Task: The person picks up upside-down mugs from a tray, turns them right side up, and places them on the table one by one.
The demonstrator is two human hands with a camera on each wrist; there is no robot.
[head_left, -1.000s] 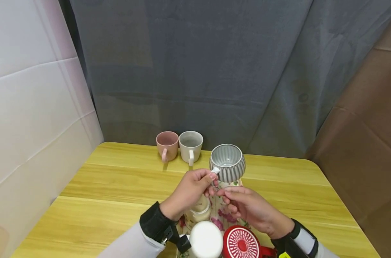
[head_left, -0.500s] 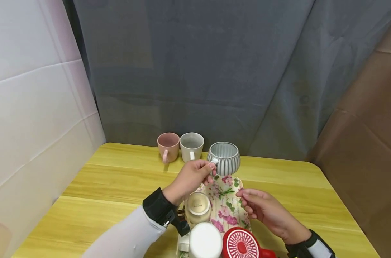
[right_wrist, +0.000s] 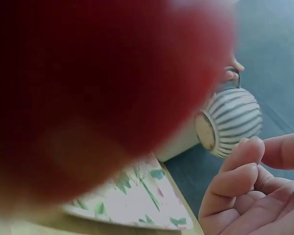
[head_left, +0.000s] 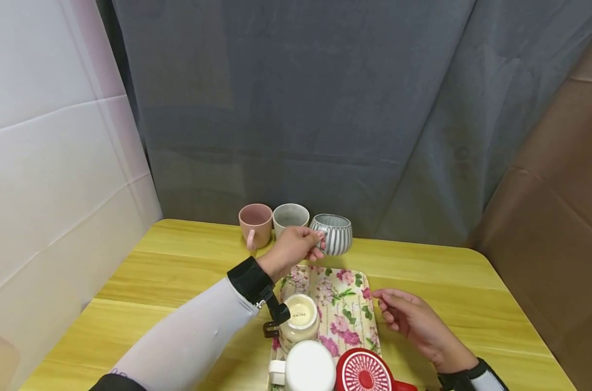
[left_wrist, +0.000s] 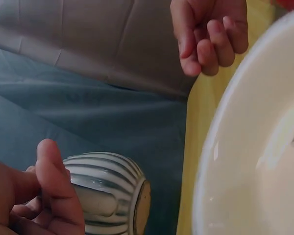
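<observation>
Left hand (head_left: 292,251): fingers curled round the handle of a grey ribbed cup (head_left: 332,234), gripping it. The cup is upright at the far side of the yellow wooden table (head_left: 178,271), just beyond the far edge of the floral tray (head_left: 344,304) and just right of a grey-white mug (head_left: 290,216); whether its base touches the table cannot be told. A pink mug (head_left: 254,222) stands left of that one.

Right hand (head_left: 413,320): holds nothing, fingers loosely bent, palm up, hovering near the tray's right edge, well apart from the cup.

On the tray's near part: a cream cup (head_left: 300,320), a white mug (head_left: 309,367) and a red slotted lid (head_left: 365,371).

The left wrist view confirms the thumb (left_wrist: 56,183) lying against the ribbed cup's side.
</observation>
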